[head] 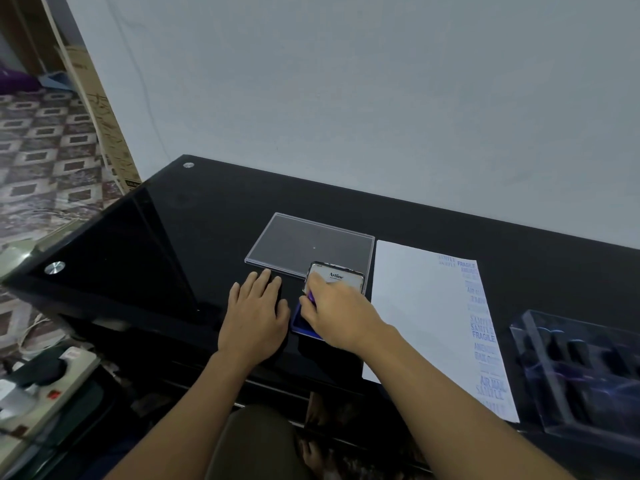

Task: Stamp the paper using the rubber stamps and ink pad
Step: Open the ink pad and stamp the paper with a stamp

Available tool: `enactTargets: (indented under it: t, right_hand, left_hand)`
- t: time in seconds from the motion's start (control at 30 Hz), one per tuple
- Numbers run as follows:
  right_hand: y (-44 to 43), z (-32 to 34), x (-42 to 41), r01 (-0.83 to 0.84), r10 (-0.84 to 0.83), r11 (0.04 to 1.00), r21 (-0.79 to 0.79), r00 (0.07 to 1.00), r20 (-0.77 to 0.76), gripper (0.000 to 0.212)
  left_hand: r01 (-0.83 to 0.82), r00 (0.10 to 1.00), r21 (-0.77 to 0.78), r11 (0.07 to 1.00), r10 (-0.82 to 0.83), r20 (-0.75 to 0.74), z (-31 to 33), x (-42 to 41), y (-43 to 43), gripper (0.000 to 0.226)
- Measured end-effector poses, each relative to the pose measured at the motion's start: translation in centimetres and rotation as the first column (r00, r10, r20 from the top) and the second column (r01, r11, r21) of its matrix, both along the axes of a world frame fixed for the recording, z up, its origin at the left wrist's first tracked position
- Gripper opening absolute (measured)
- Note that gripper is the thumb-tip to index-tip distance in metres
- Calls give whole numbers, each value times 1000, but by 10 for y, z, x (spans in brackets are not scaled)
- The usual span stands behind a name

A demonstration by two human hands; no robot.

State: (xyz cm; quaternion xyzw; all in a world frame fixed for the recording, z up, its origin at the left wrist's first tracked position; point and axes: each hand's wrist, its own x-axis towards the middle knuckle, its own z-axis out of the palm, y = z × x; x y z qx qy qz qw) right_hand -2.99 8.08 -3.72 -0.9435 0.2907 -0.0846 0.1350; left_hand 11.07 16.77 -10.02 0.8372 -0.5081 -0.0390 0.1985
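Note:
The ink pad (300,323) lies open at the middle of the black table, its blue pad mostly under my right hand and its lid (336,277) raised behind. My right hand (337,313) grips a small rubber stamp (311,297) with a purple end and holds it down on the pad. My left hand (258,313) rests flat on the table just left of the ink pad. The white paper (422,313) lies to the right, with a column of blue stamped words along its right edge.
A clear plastic lid (294,242) lies flat behind the ink pad. At the right a clear box (585,372) holds several dark stamps. The glass table (138,237) ends at the left; a power strip (45,379) sits on a lower surface there.

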Motion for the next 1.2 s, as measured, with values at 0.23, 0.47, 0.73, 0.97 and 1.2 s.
enactTargets:
  t: [0.23,0.47,0.73,0.97,1.2]
  right_hand:
    - [3,-6,2,7,-6,998,-69,1000,25,22]
    - [2,-9,5,14,-12,998,-64,999,34,21]
    - [1,-11,4,8,-5,998,-68,999,42,22]
    - [1,-11,5,13,-10,997,-78,999,34,21]
    - [0,-12,6,9,-6,997,-79,1000,30,20]
  left_hand:
    - [-5,1000,12,1000,5,27,0,-1,0,53]
    - [-12,999,15,1000,12,35,-1,-1,0,53]
    - [-16,999,24,1000,16,32,0,-2,-2,53]
    - [-11,999,19,1000,11,33,0,-2,-2,53]
    - [-10,999,23,1000,9,46,0,-2,0,53]
